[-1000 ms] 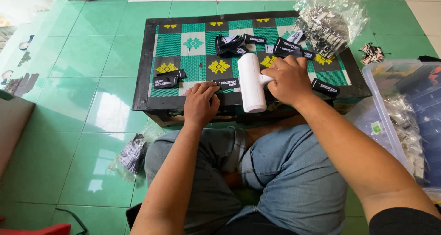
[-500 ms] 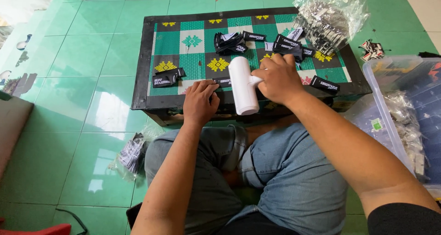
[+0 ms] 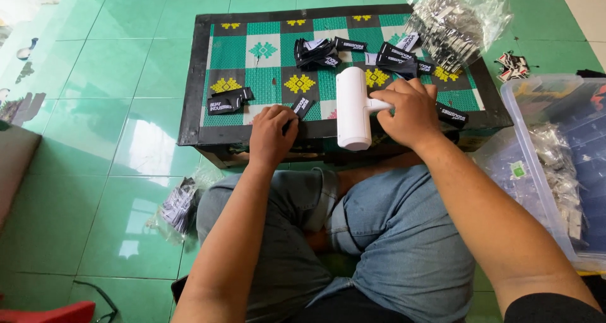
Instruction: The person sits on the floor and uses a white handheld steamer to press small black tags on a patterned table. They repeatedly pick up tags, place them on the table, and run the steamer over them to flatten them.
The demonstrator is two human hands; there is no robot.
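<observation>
Green-tiled floor, low patterned table (image 3: pixel 196 77): right hand (image 3: pixel 410 111) grasps white roller (image 3: pixel 353 108) at the near edge, left hand (image 3: pixel 271 134) pinches a black label (image 3: pixel 302 106); risk—roller likely slips off edge, scattering neighbouring labels (image 3: pixel 319 52).

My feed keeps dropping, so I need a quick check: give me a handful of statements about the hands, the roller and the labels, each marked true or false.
1. The right hand has its grip on the handle of the white cylindrical roller. True.
2. The left hand pins a small black fabric label on the green patterned mat. True.
3. The roller lies on the tiled floor. False: it is over the mat on the low black-framed table.
4. The clear plastic bin sits to the person's left. False: it is on the right.
5. The crinkled clear bag of labels is at the table's far right corner. True.
</observation>
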